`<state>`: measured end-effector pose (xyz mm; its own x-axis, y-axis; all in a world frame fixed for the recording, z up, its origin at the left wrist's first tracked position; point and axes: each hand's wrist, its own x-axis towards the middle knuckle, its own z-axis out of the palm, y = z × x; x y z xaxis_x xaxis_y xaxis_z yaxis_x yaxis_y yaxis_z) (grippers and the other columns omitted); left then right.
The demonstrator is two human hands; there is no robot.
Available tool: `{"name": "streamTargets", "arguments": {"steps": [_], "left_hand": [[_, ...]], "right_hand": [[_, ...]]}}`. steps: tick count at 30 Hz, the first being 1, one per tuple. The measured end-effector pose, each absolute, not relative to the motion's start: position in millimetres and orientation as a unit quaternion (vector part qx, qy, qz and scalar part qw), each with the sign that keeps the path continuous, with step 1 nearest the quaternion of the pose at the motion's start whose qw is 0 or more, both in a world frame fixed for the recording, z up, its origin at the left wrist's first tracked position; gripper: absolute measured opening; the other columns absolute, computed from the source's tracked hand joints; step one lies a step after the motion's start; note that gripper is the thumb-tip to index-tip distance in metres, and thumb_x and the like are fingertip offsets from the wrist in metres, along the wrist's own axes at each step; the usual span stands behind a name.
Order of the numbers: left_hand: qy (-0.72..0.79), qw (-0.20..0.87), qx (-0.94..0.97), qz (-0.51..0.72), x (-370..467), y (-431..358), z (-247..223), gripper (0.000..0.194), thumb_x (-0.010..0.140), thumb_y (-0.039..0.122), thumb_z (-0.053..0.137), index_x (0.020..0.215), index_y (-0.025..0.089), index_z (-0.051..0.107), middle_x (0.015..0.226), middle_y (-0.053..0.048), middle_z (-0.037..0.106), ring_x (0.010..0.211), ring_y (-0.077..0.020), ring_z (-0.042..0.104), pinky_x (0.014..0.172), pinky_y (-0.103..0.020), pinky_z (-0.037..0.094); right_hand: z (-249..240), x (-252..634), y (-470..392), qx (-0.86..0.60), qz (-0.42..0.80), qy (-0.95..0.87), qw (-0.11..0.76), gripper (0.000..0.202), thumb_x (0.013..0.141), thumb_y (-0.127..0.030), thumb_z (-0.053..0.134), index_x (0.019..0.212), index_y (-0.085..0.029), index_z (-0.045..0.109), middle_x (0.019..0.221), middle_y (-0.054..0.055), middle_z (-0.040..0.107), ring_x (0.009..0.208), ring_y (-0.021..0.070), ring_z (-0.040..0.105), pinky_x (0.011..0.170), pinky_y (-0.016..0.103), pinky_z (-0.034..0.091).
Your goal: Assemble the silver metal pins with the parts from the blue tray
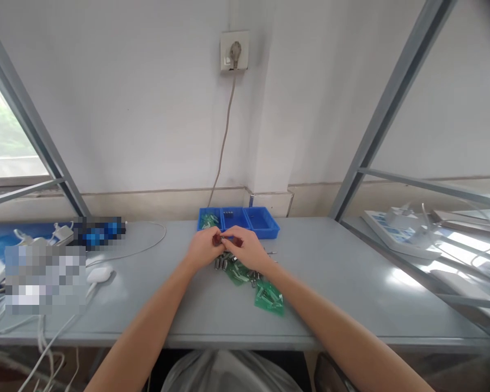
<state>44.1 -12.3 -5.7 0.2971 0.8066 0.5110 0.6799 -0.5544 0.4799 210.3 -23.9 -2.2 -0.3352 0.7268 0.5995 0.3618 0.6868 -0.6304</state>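
Over the middle of the worktop [351, 272], the left hand [204, 249] and right hand [248, 249] meet, fingers curled in, tips pinched together on a small part [222, 238], mostly hidden. Just beyond, at twelve to one o'clock, stands the blue tray [266, 234]; close in at six lie metal pieces [221, 263], with green bags [268, 298] at five. Well apart, between eight and nine, lies a white adapter [100, 274].

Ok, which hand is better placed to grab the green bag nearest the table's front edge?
Probably the right hand: the bag lies beside the right forearm, while the left hand is farther off.
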Motion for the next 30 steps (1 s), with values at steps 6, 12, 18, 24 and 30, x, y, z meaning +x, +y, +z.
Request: {"name": "streamTargets", "arguments": {"steps": [6,12,18,24,30], "left_hand": [[0.472,0.083,0.801,0.358,44.9,-8.9,-7.2,0.018,0.07,0.023,0.058,0.06,0.02,0.044,0.058,0.003,0.049,0.056,-0.0132,0.045,0.054,-0.024,0.031],[0.472,0.094,0.795,0.37,43.6,-12.3,-8.2,0.015,0.069,0.021,0.057,0.063,0.02,0.043,0.058,0.004,0.048,0.055,-0.0122,0.041,0.054,-0.023,0.031],[0.475,0.076,0.803,0.351,45.1,-9.9,-9.6,0.014,0.066,0.017,0.056,0.062,0.021,0.043,0.058,0.004,0.048,0.056,-0.013,0.041,0.054,-0.024,0.028],[0.477,0.077,0.803,0.348,46.9,-8.9,-11.5,0.016,0.068,0.019,0.056,0.062,0.021,0.042,0.058,0.004,0.047,0.055,-0.0127,0.041,0.053,-0.023,0.028],[0.46,0.102,0.802,0.366,45.3,-15.2,-5.5,0.012,0.072,0.026,0.058,0.07,0.02,0.048,0.064,0.003,0.054,0.059,-0.0128,0.048,0.057,-0.023,0.036]], "right_hand": [[-3.9,210.6,-22.4,-0.339,0.185,-0.807,0.446,0.02,0.086,-0.022,0.051,0.095,-0.02,0.069,0.09,0.005,0.067,0.069,0.0142,0.056,0.063,0.028,0.044],[-7.5,209.4,-22.3,-0.372,0.208,-0.777,0.464,0.022,0.081,-0.032,0.06,0.098,-0.019,0.065,0.086,0.003,0.067,0.056,0.0114,0.051,0.057,0.026,0.043],[-10.3,210.4,-16.3,-0.373,0.179,-0.792,0.449,0.016,0.08,-0.036,0.063,0.081,-0.02,0.064,0.08,0.003,0.063,0.061,0.0133,0.052,0.059,0.027,0.042],[-6.2,209.7,-20.7,-0.361,0.179,-0.797,0.45,0.011,0.081,-0.029,0.059,0.081,-0.019,0.063,0.082,0.004,0.063,0.066,0.0142,0.053,0.062,0.027,0.043],[-4.6,212.2,-20.7,-0.36,0.172,-0.788,0.47,0.013,0.082,-0.026,0.056,0.087,-0.019,0.066,0.089,0.005,0.065,0.064,0.0135,0.052,0.062,0.028,0.043]]}}
